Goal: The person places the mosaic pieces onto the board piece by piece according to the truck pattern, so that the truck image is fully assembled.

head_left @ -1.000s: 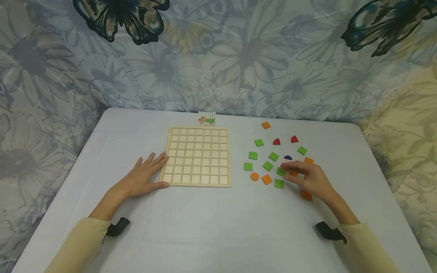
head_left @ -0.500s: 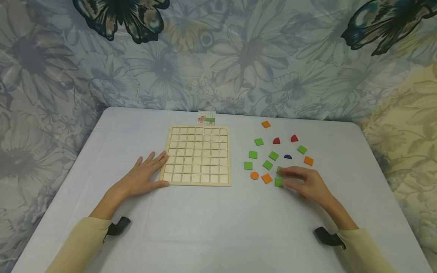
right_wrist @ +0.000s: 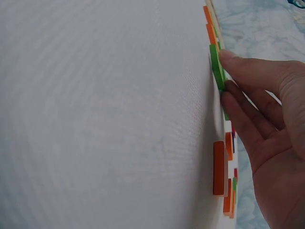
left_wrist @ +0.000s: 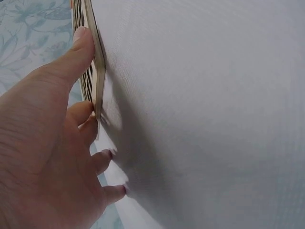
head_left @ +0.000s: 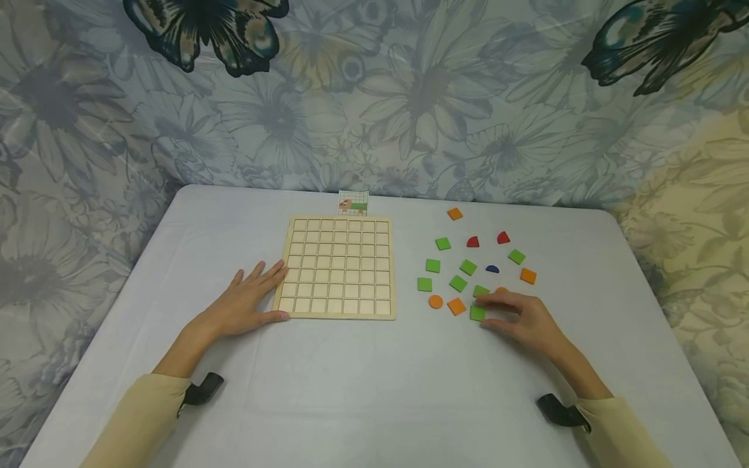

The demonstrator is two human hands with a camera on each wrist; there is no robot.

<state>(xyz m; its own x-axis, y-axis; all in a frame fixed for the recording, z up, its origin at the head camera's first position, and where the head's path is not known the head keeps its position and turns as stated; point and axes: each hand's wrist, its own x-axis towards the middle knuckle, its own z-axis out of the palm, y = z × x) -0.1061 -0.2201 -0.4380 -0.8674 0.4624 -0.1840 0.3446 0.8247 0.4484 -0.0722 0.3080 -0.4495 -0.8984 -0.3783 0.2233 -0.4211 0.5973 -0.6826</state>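
A pale wooden board (head_left: 393, 286) with a grid of square recesses lies left of the middle. My left hand (head_left: 246, 305) rests spread at its left edge. Close up in the left wrist view, the thumb (left_wrist: 85, 43) lies on the board's rim. My right hand (head_left: 523, 322) is over the near side of the scattered tiles. Its thumb and fingers are at opposite edges of a green square tile (head_left: 476, 313), pinching it; the right wrist view shows this green tile (right_wrist: 217, 67) between thumb and fingertips. Another green tile (head_left: 481, 290) lies just beyond the fingers.
Several green and orange squares lie around, with red quarter-circle pieces (head_left: 503, 238), a blue half circle (head_left: 492, 268) and an orange disc (head_left: 435, 301). A small picture card (head_left: 353, 203) is behind the board. Patterned cloth (head_left: 421, 97) backs the white table (head_left: 351, 390).
My right hand has moved toward me and slightly left, from over the tiles near the blue half circle to the nearest green square. The left hand has stayed on the board.
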